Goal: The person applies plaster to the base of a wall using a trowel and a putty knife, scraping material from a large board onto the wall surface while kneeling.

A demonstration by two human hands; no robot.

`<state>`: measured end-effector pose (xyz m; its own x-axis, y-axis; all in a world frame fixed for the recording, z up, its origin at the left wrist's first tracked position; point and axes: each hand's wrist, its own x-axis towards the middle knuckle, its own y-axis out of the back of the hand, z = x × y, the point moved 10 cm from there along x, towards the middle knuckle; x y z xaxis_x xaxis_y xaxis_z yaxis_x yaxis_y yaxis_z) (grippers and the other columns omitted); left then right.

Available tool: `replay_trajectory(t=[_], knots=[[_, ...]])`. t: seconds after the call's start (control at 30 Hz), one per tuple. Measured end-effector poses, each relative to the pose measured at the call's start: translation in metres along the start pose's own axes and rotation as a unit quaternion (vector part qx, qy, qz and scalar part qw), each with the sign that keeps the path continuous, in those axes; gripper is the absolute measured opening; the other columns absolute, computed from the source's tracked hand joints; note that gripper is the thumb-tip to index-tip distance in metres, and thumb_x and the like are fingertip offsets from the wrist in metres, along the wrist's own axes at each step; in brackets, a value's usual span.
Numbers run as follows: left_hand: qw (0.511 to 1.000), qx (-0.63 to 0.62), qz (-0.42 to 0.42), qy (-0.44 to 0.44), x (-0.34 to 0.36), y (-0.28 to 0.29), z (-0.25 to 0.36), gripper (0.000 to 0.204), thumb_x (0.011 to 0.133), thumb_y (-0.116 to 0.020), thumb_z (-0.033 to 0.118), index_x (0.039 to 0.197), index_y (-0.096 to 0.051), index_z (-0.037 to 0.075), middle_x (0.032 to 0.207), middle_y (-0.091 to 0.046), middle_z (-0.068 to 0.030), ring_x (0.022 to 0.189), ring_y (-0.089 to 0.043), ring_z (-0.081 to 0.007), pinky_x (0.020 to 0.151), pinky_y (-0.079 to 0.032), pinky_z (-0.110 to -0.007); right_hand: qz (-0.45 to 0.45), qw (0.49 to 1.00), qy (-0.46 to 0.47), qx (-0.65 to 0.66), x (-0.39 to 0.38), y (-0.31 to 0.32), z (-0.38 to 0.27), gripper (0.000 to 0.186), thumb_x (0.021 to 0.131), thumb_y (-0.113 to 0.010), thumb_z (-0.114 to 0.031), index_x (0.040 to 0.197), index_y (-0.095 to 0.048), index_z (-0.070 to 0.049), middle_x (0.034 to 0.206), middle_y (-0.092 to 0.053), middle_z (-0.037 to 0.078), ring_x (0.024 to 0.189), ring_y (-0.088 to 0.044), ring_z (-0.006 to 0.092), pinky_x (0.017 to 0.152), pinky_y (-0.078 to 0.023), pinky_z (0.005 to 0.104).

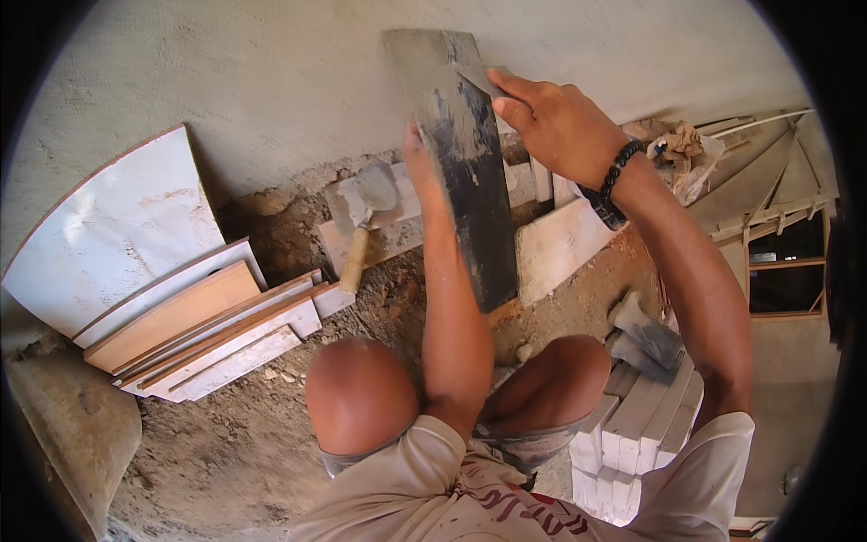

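My left hand (420, 163) grips the left edge of a dark, upright rectangular slab (479, 221) smeared with grey mortar, in front of the wall. My right hand (551, 117) holds a thin flat blade (474, 79) against the slab's upper right part, with thumb and forefinger pressed on it; its handle is hidden. Left of the slab, a trowel with a wooden handle (352, 262) and a mortar-coated blade (372, 191) rests on a pale board (332, 238).
White and wooden panels (108, 230) lean low at left. White blocks (646, 415) are stacked beside my right knee, under a grey object (646, 343). Pale tile (555, 248), crumpled wrappings (682, 144) and a wooden-framed structure (781, 262) are at right. The dirt floor (217, 443) has rubble.
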<state>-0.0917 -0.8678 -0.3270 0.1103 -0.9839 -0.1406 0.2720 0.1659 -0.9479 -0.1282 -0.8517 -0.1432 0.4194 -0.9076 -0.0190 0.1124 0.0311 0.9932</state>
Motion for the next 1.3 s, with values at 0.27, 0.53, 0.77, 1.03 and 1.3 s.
replay_trajectory(t=[0.27,0.53,0.77,1.03,1.3], knots=[[0.989,-0.136,-0.006,0.050,0.009,0.005,-0.025,0.027,0.100,-0.039,0.027,0.102,-0.054,0.004,0.091,-0.062,-0.0083,0.072,-0.063,-0.0170,0.061,-0.054,-0.031,0.035,0.999,0.001,-0.014,0.018,0.002,-0.004,0.045,0.098,-0.046,-0.033,0.133,-0.052,-0.006,0.091,-0.064,0.027,0.087,-0.062,0.0445,0.078,-0.050,0.0469],[0.989,-0.127,-0.006,0.077,0.009,0.007,-0.026,0.033,0.100,-0.039,0.033,0.104,-0.055,0.004,0.093,-0.062,-0.0079,0.076,-0.063,-0.0182,0.066,-0.055,-0.033,-0.033,0.999,-0.023,0.029,-0.022,-0.011,-0.011,0.040,0.095,-0.052,-0.027,0.130,-0.055,-0.007,0.076,-0.065,0.026,0.078,-0.063,0.0448,0.074,-0.050,0.0509],[0.994,-0.106,-0.004,0.022,0.009,0.007,-0.024,0.019,0.099,-0.043,0.020,0.101,-0.055,0.006,0.091,-0.062,-0.0058,0.076,-0.062,-0.0149,0.064,-0.053,-0.030,-0.008,1.000,-0.011,0.025,-0.024,-0.006,-0.009,0.041,0.095,-0.051,-0.028,0.130,-0.054,-0.008,0.075,-0.064,0.027,0.076,-0.063,0.0452,0.074,-0.050,0.0513],[0.992,-0.126,-0.003,0.023,0.010,0.004,-0.020,0.027,0.100,-0.040,0.024,0.108,-0.055,0.003,0.093,-0.062,-0.0079,0.077,-0.063,-0.0183,0.065,-0.053,-0.030,-0.002,1.000,-0.022,0.009,-0.020,-0.004,-0.022,0.043,0.097,-0.048,-0.031,0.133,-0.052,-0.007,0.075,-0.062,0.027,0.074,-0.062,0.0447,0.069,-0.048,0.0504],[0.995,-0.092,0.038,0.021,0.008,0.011,-0.004,0.034,0.100,-0.037,0.032,0.109,-0.055,0.006,0.095,-0.062,-0.0088,0.080,-0.063,-0.0205,0.070,-0.054,-0.034,-0.028,0.999,-0.025,-0.005,-0.019,-0.010,-0.022,0.042,0.097,-0.045,-0.034,0.131,-0.053,-0.010,0.086,-0.066,0.027,0.085,-0.062,0.0465,0.079,-0.050,0.0531]])
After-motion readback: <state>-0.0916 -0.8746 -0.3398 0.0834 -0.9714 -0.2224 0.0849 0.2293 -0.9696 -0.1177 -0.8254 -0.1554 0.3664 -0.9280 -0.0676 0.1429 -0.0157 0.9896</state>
